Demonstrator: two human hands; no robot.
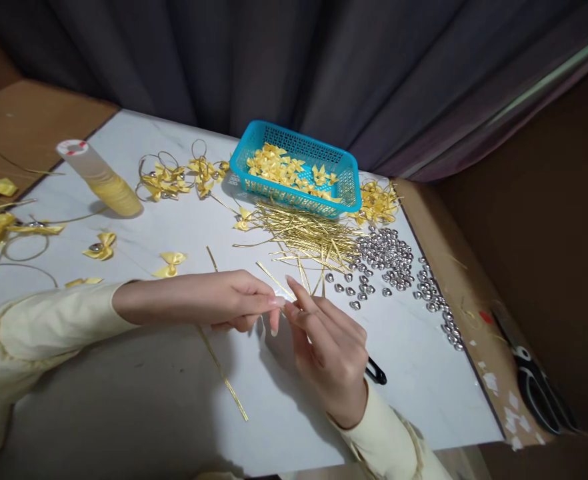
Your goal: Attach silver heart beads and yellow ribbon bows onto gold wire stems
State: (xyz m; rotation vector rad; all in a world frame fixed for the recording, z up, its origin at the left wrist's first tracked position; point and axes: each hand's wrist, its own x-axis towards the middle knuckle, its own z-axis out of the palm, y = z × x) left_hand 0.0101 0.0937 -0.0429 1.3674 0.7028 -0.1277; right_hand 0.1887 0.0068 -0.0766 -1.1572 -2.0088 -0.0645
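Over the white tabletop, my left hand point(239, 300) and my right hand point(327, 340) meet, fingertips pinched together. Whatever lies between them is too small or hidden to name. A gold cord strip point(227, 383) runs beneath my left hand and shows on both sides of it. Just beyond my fingers lies a pile of gold cord pieces point(314, 237). Silver heart-shaped beads point(387, 257) are scattered to the right of it. A yellow ribbon bow point(171, 264) rests behind my left wrist. The end of a black object point(375, 371) sticks out from under my right hand.
A blue basket point(294, 199) at the back holds yellow bows. More bows with gold loops point(167, 180) lie left of it, and a yellow cluster point(378, 202) lies right. A ribbon-wound tube point(117, 193) stands at left. Black-handled scissors point(539, 390) lie at the right edge.
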